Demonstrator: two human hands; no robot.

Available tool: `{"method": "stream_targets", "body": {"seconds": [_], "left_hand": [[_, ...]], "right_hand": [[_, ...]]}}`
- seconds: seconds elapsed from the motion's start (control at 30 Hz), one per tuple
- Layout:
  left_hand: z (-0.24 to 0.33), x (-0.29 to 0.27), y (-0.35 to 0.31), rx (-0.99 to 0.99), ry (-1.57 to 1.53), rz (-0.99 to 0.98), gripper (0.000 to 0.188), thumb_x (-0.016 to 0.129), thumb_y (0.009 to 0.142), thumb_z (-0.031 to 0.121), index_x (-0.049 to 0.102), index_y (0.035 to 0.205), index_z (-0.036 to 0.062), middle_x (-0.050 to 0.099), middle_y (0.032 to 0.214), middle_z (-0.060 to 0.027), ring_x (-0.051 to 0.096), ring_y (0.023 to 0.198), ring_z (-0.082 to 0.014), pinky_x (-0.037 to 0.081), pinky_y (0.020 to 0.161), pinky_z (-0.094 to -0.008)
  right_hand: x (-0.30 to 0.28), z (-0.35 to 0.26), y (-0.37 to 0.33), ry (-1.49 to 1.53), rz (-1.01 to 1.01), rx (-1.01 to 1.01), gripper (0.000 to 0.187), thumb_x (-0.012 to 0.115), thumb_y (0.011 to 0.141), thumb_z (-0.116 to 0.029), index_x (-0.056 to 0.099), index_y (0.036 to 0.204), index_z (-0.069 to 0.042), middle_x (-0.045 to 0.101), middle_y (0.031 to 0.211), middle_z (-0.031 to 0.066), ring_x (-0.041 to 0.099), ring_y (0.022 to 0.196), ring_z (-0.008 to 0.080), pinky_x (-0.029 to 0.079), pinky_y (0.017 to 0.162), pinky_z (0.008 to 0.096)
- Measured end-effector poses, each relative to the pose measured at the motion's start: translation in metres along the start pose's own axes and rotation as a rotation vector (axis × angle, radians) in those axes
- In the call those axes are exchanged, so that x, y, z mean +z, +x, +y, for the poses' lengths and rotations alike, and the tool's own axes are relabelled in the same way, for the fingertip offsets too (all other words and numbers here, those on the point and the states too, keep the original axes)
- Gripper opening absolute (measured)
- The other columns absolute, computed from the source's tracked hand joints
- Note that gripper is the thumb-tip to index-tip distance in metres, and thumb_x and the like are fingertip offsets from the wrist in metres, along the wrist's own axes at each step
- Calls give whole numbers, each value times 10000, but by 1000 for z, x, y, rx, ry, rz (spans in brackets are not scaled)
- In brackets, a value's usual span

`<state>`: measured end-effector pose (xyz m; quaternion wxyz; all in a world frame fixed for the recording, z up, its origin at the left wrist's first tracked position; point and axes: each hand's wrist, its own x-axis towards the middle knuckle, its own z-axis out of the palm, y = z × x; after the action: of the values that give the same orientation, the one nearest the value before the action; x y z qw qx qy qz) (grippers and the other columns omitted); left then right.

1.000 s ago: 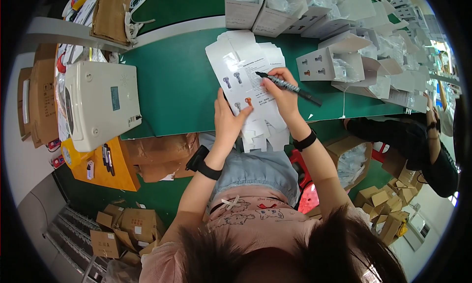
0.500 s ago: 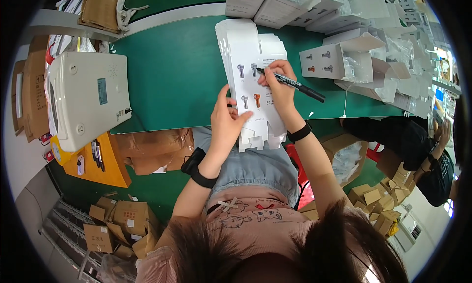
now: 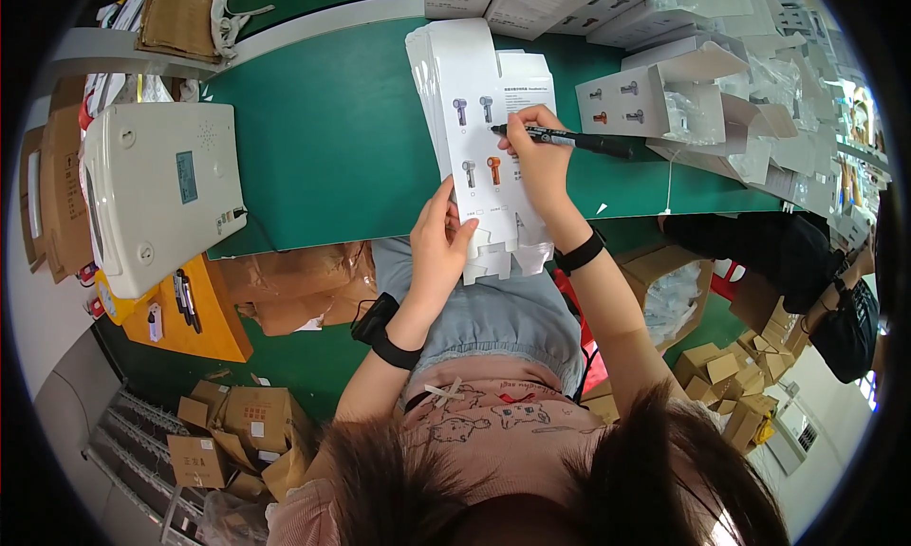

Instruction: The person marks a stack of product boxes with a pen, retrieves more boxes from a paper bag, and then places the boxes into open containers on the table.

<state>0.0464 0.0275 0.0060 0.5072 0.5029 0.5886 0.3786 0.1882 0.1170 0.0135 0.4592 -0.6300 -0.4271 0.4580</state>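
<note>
A stack of flat white cartons (image 3: 454, 72), printed with small handheld fans in several colours, lies at the table's front edge with its near flaps over my lap. My left hand (image 3: 438, 247) grips its left edge near the bottom, thumb on top and fingers along the side. My right hand (image 3: 543, 171) rests on the right part of the top carton and pinches a black marker (image 3: 579, 140). The marker's tip is just under the upper right fan picture, at or very near the surface; I cannot tell whether it touches.
Open white boxes (image 3: 622, 95) with clear plastic bags stand at the right and back of the green table (image 3: 323, 138). A pale device with a small screen (image 3: 166, 190) is at left. Brown cartons (image 3: 251, 423) lie on the floor. Another person's arm (image 3: 826, 299) shows at far right.
The marker's tip has moved from beside the upper right fan picture to just below it, and the marker lies more level. The stack has shifted slightly away from me.
</note>
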Motion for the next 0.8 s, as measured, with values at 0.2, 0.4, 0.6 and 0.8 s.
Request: {"method": "stream_targets", "body": {"seconds": [0.2,0.4,0.6,0.8], "left_hand": [[-3,-6,1,-30,-59,-49,648,645,648,-38,384,1239,21,463,776,-59,463,600,-111,424,536,-214],[-3,-7,0,-16,-31,-42,659,649,641,-41,385,1241,20,458,769,-57,465,600,-113,428,536,-220],[-12,-5,-1,-42,-39,-14,666,649,632,-50,389,1241,19,460,766,-58,466,599,-117,430,537,-226],[-16,-1,-2,-45,-55,7,676,651,623,-59,390,1241,21,457,759,-54,459,590,-118,428,534,-224]], "right_hand": [[8,7,2,-107,-5,-19,96,554,795,-60,519,731,2,563,619,40,548,534,76,417,501,170],[10,6,2,-104,2,-3,86,548,796,-58,515,746,4,563,618,41,553,539,79,422,505,173],[-5,-2,-30,178,62,35,70,537,800,-47,504,779,11,564,615,49,563,548,84,428,512,175],[-3,6,-45,-38,2,-8,61,540,797,-34,507,785,16,565,617,47,575,583,89,442,530,178]]}}
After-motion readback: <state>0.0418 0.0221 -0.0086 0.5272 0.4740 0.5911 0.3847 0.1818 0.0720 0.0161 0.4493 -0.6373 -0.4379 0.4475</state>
